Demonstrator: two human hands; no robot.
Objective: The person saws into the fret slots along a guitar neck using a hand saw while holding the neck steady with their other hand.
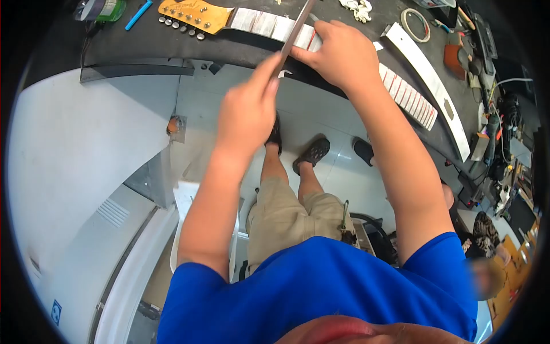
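A guitar neck (263, 24) with a yellow headstock (195, 14) lies along the dark workbench; white tape covers its fingerboard between the frets. My left hand (247, 112) is closed around the lower end of a long, narrow, dark file (298, 26), which slants across the neck. Just right of the file, my right hand (346, 54) grips the neck, thumb at its near edge and fingers toward the far side. My right hand and forearm hide part of the neck, and its taped end (407, 94) shows beyond them.
On the workbench (229, 54) are a curved white metal piece (429, 86), a tape roll (415, 25), a blue pen (138, 15), a green jar (109, 9) and crumpled paper (358, 9). Tools crowd the right side. Another person (487, 278) is partly visible at lower right.
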